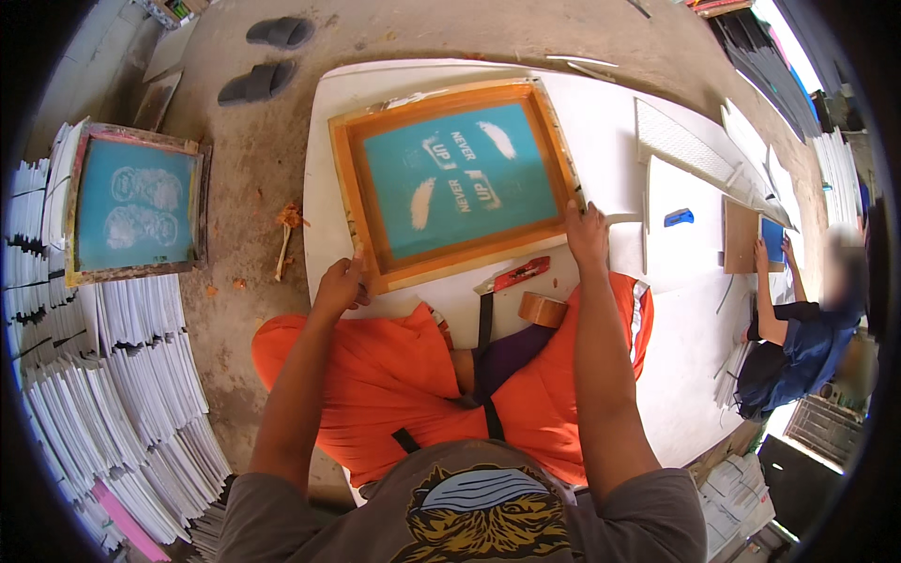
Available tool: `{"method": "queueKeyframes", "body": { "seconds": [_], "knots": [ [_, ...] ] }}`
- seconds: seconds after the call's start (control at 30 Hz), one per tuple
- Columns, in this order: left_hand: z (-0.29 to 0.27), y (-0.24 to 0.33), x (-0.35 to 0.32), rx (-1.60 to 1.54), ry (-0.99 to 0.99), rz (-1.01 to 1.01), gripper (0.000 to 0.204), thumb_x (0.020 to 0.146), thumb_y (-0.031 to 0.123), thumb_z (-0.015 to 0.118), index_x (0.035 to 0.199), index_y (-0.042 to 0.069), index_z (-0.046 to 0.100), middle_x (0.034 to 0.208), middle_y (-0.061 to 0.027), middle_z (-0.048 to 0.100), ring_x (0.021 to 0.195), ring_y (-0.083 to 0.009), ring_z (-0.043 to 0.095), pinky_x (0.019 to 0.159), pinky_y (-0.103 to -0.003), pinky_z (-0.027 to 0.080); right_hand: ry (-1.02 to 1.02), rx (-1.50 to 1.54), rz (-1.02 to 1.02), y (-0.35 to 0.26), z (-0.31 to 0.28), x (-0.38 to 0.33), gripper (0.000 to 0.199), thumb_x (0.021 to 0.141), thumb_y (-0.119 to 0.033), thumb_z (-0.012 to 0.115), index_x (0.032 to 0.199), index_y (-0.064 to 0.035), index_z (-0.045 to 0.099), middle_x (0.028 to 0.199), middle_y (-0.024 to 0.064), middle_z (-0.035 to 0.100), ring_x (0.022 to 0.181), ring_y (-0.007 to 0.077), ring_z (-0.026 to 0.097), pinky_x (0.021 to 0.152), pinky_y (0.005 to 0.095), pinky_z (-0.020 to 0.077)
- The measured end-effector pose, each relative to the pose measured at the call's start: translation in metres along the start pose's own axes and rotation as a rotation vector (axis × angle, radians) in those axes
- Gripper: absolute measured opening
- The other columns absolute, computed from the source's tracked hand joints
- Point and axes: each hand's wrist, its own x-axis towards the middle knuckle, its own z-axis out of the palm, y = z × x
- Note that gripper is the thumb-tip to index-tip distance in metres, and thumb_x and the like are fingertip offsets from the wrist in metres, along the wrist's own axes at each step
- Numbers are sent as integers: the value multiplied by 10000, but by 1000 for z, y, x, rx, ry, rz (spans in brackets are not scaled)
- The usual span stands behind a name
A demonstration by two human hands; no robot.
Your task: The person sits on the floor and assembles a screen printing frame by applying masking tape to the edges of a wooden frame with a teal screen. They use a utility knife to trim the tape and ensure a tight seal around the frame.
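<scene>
A screen printing frame with an orange-brown border lies on a white board before me. Its blue-green mesh bears pale lettering and whitish patches. My left hand grips its near left corner, fingers curled at the edge. At the near right corner my right hand holds the frame's edge, fingers partly hidden. Between my forearms, close to the frame, are a red-handled tool, perhaps a cutter, and a roll of brown tape.
Another screen frame with sole-shaped prints rests on stacked white sheets at left. Dark slippers lie on the floor beyond. At right are a blue cutter, white panels and a co-worker handling a blue-and-brown board.
</scene>
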Motion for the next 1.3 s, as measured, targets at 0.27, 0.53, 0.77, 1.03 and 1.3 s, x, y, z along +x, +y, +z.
{"method": "queueKeyframes", "body": {
  "seconds": [0.27,0.53,0.77,1.03,1.3],
  "knots": [
    [-30,-14,31,-180,281,110,771,1017,689,519,1280,-31,603,802,-142,681,659,-217,698,599,-323,541,-272,226,32,-9,-11,-11,658,1103,-509,310,1337,7,644,1332,304,644,1271,493,576,1103,549,433],
    [-17,-10,16,-551,724,357,423,1037,387,667,1218,7,630,1079,-95,643,992,-170,592,861,-331,481,-568,211,-208,-12,-54,-54,556,910,-418,671,1301,-23,678,1194,211,730,1142,340,689,999,444,530],
    [126,3,-29,-497,125,524,242,1022,253,706,1070,19,670,933,-23,670,840,-104,582,781,-263,483,-645,-73,-482,17,-101,-109,558,729,-311,846,1212,-62,720,1140,140,742,1109,306,692,942,421,540],
    [185,6,-42,-460,-18,443,312,1006,341,708,1095,44,673,986,-21,699,856,-111,608,780,-281,493,-581,-173,-604,29,-87,-117,534,692,-241,865,1184,-78,738,1156,129,747,1125,336,680,976,441,537],
    [137,57,-98,-538,1,595,331,1054,338,626,1203,45,664,1118,-63,730,981,-145,643,882,-312,503,-500,838,-637,14,-109,-126,603,770,53,813,1348,-17,654,1340,119,684,1186,228,669,1033,402,540]
  ]
}}
